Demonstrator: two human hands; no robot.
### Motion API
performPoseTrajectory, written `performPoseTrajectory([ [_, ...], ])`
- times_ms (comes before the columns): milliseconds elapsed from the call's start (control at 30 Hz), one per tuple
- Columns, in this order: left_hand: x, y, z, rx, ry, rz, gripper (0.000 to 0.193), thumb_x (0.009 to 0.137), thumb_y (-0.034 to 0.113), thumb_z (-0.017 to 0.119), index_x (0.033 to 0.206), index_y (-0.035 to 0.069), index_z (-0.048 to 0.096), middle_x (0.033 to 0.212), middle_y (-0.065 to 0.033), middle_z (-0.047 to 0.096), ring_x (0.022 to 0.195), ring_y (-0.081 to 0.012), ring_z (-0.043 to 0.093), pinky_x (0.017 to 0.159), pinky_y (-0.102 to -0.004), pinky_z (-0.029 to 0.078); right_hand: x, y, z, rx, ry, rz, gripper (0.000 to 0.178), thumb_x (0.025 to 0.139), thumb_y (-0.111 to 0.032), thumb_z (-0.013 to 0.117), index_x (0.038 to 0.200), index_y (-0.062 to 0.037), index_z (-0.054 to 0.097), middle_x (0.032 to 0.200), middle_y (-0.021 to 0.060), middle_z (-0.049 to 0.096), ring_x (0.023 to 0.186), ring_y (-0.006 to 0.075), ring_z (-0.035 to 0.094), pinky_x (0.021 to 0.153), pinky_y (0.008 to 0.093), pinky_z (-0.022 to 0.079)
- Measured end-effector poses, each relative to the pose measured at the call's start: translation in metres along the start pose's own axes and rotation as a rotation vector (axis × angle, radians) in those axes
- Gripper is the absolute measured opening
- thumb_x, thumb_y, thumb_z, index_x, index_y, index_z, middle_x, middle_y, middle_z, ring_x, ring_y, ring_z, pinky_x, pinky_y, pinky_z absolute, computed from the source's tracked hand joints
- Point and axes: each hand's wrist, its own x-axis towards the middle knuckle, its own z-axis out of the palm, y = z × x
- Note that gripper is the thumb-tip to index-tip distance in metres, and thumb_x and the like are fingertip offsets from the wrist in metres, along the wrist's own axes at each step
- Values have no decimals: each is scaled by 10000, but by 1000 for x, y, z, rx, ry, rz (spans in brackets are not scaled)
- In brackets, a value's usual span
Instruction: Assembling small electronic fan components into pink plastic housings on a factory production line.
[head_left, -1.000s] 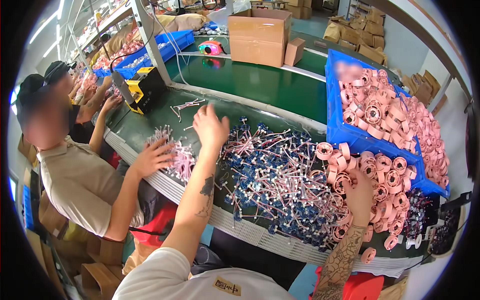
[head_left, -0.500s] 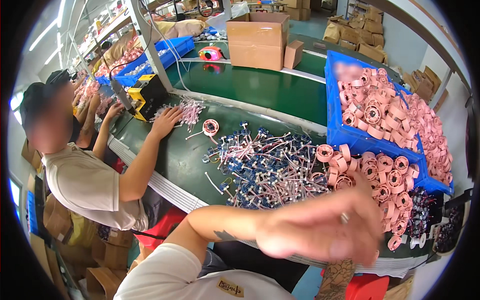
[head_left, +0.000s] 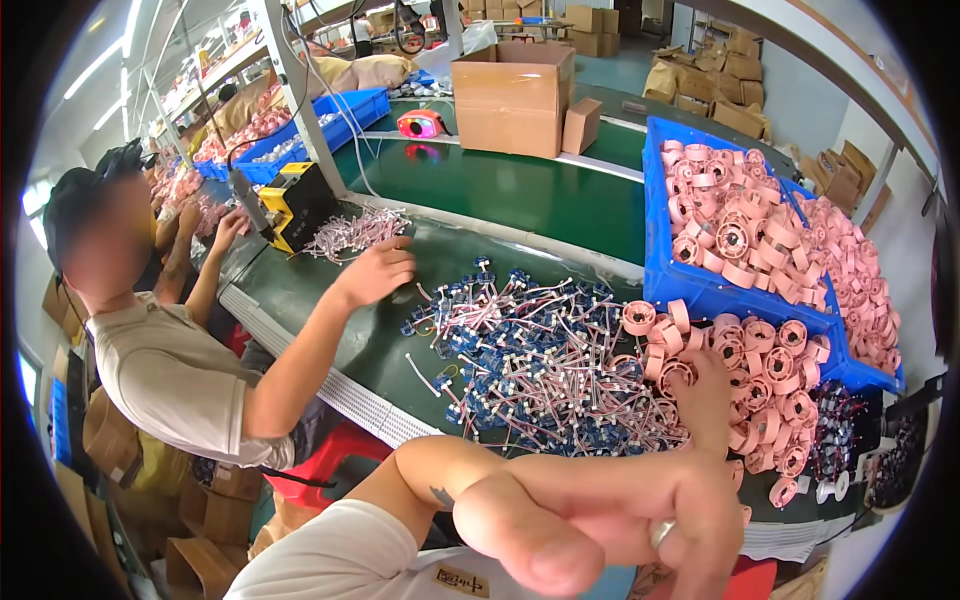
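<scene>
My left hand (head_left: 600, 510) is large and close at the bottom middle, above the table's front edge. Its thumb stands apart from the bent fingers, and a small pale band shows on one finger. I see nothing held in it. Beyond it, my right hand (head_left: 706, 400) reaches into a heap of pink ring-shaped housings (head_left: 768, 365), fingertips closed on one pink ring-shaped housing (head_left: 672, 376) at the heap's left side. Just left spreads a pile of small blue circuit boards with pink and white wires (head_left: 545, 350). My right forearm is mostly hidden behind the left hand.
Blue bins (head_left: 665, 260) full of pink housings stand at the right. A co-worker (head_left: 180, 360) sits at the left, one hand (head_left: 380, 270) over the table near a wire bundle (head_left: 350, 235). A cardboard box (head_left: 510, 100) and a red lit device (head_left: 420, 124) stand behind.
My left hand has dropped lower and nearer; my right hand is now plainly on the pink heap. The co-worker's hand has moved right, and the loose pink housing there is out of sight.
</scene>
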Motion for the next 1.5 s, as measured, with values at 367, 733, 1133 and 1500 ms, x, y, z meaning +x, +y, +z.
performPoseTrajectory([
  [367,30,48,44,1509,-275,-500,181,875,169,610,953,6,633,867,-74,620,856,-229,590,765,-340,463,3,-9,-3,81,31,-154,148,776,-44,693,921,-39,659,985,123,611,933,331,583,818,430,463],
  [733,-12,95,54,2464,-883,-177,213,766,200,661,927,67,704,810,-21,636,859,-240,611,730,-366,459,3,-25,-6,434,81,118,200,898,-92,707,1067,-22,626,931,61,670,777,148,621,660,271,490],
  [1133,-10,142,-115,2287,376,-234,235,842,2,691,1075,-26,698,981,-155,722,878,-253,712,794,-352,557,0,-46,-16,366,-270,-267,312,747,-153,839,766,-31,553,799,59,539,763,222,559,703,345,454],
  [1500,-28,118,-276,2564,443,-98,184,814,125,688,983,63,727,992,-145,668,980,-371,598,882,-467,502,-2,-47,-11,711,-161,-23,274,751,4,808,839,-36,552,892,14,600,760,71,527,673,241,451],
])
